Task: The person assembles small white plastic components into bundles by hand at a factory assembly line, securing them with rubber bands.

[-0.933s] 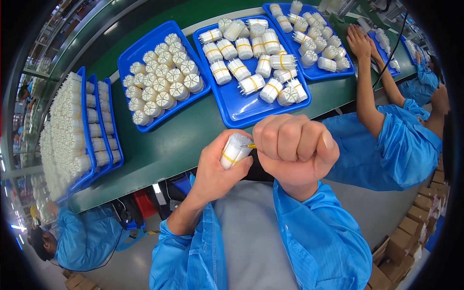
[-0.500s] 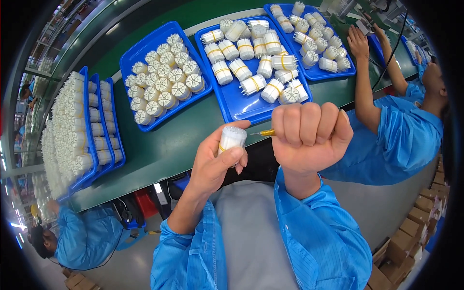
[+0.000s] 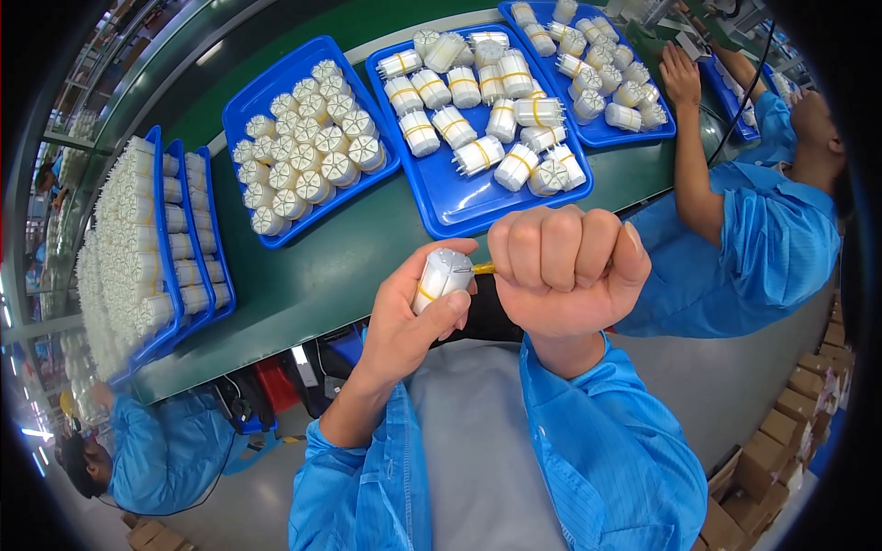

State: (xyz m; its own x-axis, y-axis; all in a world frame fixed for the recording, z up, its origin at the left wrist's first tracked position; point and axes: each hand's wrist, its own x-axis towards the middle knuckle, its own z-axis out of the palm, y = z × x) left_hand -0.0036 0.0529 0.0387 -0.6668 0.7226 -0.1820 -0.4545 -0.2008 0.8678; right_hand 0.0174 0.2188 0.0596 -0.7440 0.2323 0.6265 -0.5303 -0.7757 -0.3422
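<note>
My left hand (image 3: 404,308) grips a white plastic cylinder (image 3: 439,278) banded with a thin yellow strip, its segmented end tilted up. The thumb presses the near side. Beside it, my right hand (image 3: 568,266) is closed in a fist around a small tool with a yellow handle (image 3: 483,268) and a thin metal shaft. The tool's tip meets the right side of the cylinder's top end; whether it goes into a slot there I cannot tell. Most of the handle is hidden inside the fist.
Ahead on the green bench (image 3: 303,275), a blue tray (image 3: 459,216) holds loose banded cylinders. Another blue tray (image 3: 276,241) carries upright ones, and a third (image 3: 602,138) lies farther right. Stacked trays (image 3: 170,257) stand at left. A co-worker's arm (image 3: 694,147) reaches in at right.
My right hand has moved left, bringing the tool's tip to the cylinder's end. The cylinder has tilted slightly in my left hand and sits a little lower.
</note>
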